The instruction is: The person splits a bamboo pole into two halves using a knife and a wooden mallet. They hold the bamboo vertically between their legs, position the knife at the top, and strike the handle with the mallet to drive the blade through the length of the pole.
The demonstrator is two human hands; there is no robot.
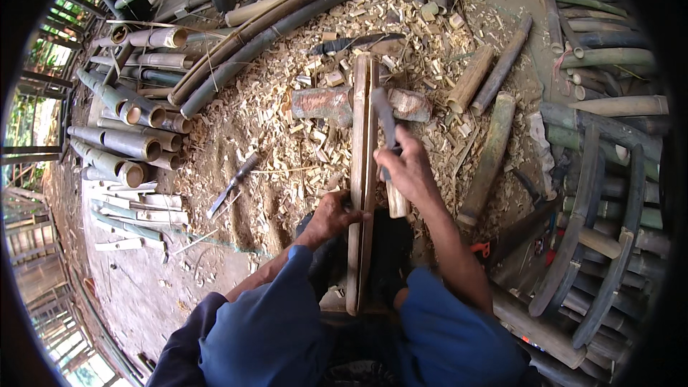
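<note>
A long split bamboo piece (356, 143) runs away from me between my knees, its far part lying across a thick, rough log (321, 103). A dark lengthwise gap shows along it. My left hand (335, 215) is closed around its near half. In my right hand (407, 168), just right of the bamboo, is a knife with a dark grey blade (385, 116) pointing away from me, close beside the bamboo's right edge. A pale wooden piece (396, 201) shows below that hand; whether it belongs to the knife I cannot tell.
Wood chips (279, 150) cover the ground. A narrow blade tool (233, 185) lies at left, and a long dark tool (355, 44) beyond the log. Bamboo poles (129, 143) are stacked left, a thick bamboo length (487, 161) lies right, and a bamboo frame (573, 244) stands farther right.
</note>
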